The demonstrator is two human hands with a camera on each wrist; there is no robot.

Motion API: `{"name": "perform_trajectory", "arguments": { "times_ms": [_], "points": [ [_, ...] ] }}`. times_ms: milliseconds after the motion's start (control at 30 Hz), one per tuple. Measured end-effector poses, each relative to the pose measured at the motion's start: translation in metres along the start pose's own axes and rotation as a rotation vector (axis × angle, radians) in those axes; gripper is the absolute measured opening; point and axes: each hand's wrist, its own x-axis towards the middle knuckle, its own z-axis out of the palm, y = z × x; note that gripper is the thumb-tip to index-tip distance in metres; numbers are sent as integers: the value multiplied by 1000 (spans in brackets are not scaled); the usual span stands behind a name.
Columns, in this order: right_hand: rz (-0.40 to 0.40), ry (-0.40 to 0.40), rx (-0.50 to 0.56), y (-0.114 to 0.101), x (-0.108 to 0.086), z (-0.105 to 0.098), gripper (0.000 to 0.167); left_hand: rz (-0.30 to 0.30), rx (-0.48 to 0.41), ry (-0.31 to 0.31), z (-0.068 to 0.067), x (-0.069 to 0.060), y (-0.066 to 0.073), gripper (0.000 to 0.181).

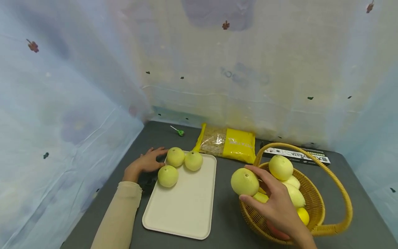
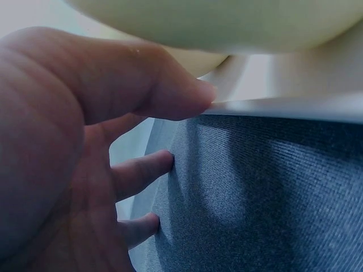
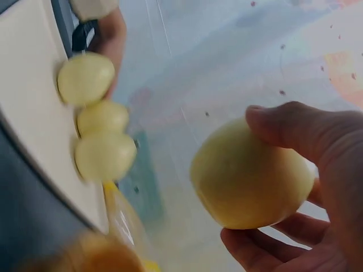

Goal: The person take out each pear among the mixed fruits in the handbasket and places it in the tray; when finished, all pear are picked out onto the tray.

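Red item [image 1: 277, 231], mostly hidden by your right hand [image 1: 276, 201], in basket [image 1: 252, 218], near right. That hand grips a pale-green fruit [image 1: 244, 182] above left rim. Farther left: your left hand [image 1: 147, 163], fingers apart, at tray [image 1: 186, 211]; its wrist view crops nearby fruits [image 2: 227, 22].

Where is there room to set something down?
Bare: the near half of the tray, short of its three fruits, and the table between tray and basket. Crowded: the tray's far end, by the left hand, and the basket.

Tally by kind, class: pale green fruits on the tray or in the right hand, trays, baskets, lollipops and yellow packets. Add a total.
Pale green fruits: 4
Tray: 1
Basket: 1
Lollipop: 1
Yellow packet: 1
Total: 8
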Motion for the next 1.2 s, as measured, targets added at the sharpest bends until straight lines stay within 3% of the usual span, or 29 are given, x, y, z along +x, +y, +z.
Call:
{"name": "perform_trajectory", "arguments": {
  "times_ms": [200,467,833,1200],
  "points": [
    [26,-59,139,-2,19,34,76,8,8,-1,0,-2,0,69],
    [-7,-98,255,-3,43,75,80,7,18,-4,-4,-1,-2,70],
    [71,-124,308,-2,58,124,77,2,14,-16,-2,0,2,70],
    [138,-145,314,24,63,163,73,14,20,-13,-3,-1,1,69]
  ]
}}
